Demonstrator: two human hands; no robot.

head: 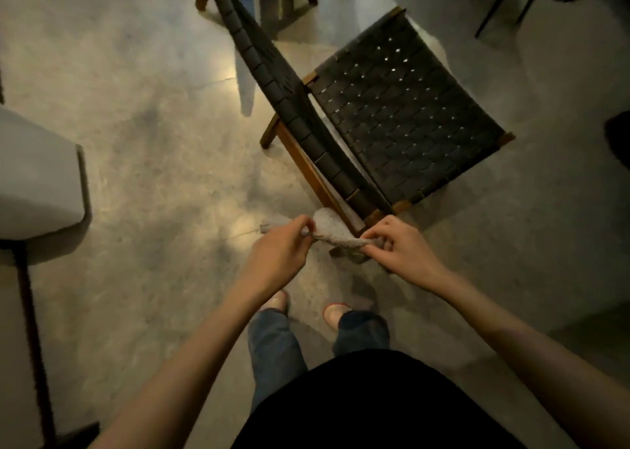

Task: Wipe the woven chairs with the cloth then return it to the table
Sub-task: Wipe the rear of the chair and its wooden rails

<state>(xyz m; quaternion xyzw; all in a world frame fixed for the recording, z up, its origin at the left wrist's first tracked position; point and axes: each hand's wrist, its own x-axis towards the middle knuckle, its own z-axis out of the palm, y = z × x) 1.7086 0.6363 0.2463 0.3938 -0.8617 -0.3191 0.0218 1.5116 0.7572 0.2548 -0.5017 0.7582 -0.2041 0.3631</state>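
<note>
Right now we hold the grey cloth (332,233) bunched and stretched between both hands, low in the middle of the frame. Our left grip (284,244) pinches the cloth's left end between thumb and curled fingers, and a short tail of fabric sticks out past it to the left. Our right grip (399,244) pinches the right end in the same way, fingers curled round the fabric. The cloth hangs above the concrete floor (153,141), and in the picture it overlaps the nearest corner of the woven chair (405,114); we cannot tell whether it touches that corner. The chair fills the upper right of centre, its dark woven seat facing up, and its woven backrest (272,66) runs diagonally from the top centre down toward our hands, edged by a wooden frame (306,169). At the left edge stands a pale surface (37,175) on a dark leg, well apart from the cloth. Below the hands we see our jeans (272,339) and pale shoes (335,314).
</note>
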